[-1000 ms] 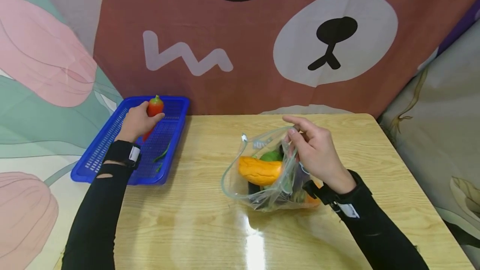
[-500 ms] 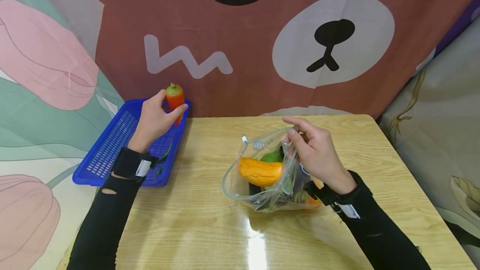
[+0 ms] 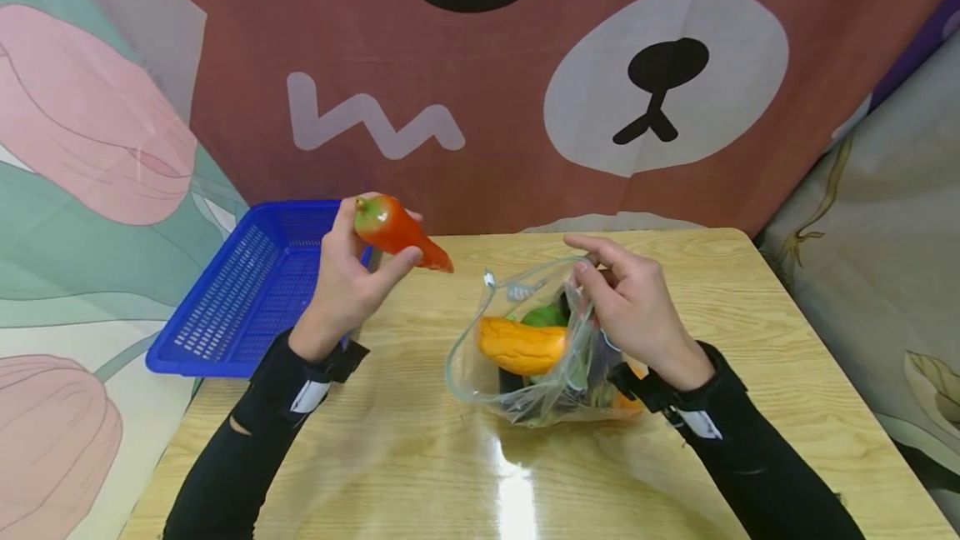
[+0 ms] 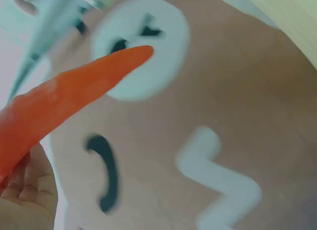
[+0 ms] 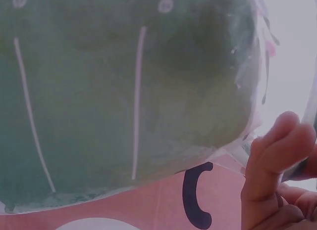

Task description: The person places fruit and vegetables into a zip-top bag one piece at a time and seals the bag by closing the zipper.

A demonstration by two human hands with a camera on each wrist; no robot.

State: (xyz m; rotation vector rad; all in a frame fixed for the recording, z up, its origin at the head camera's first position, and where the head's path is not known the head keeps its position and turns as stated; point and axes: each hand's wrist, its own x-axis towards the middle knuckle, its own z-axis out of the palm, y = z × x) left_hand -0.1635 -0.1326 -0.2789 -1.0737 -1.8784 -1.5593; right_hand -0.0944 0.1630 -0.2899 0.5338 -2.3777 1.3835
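In the head view my left hand (image 3: 351,286) holds a red pepper (image 3: 401,232) with a greenish stem end, between thumb and fingers, raised beside the basket. Its pointed tip aims right, toward the bag. The left wrist view shows the orange-red pepper (image 4: 74,91) slanting up from the fingers (image 4: 37,183). My right hand (image 3: 633,294) pinches the rim of a clear zip bag (image 3: 468,365), whose mouth gapes to the left. Inside lie a yellow-orange vegetable (image 3: 521,344), a green one (image 3: 545,315) and darker pieces. In the right wrist view the bag (image 5: 99,116) fills much of the frame.
A blue perforated basket (image 3: 217,307) stands at the left of the wooden table (image 3: 420,473), its right part hidden behind my left hand. A printed cloth (image 3: 495,173) with a bear face hangs along the table's back edge.
My left hand has lifted the red pepper out of the blue basket and carried it right, tilting it from upright to slanting. The right hand and the bag have stayed in place.
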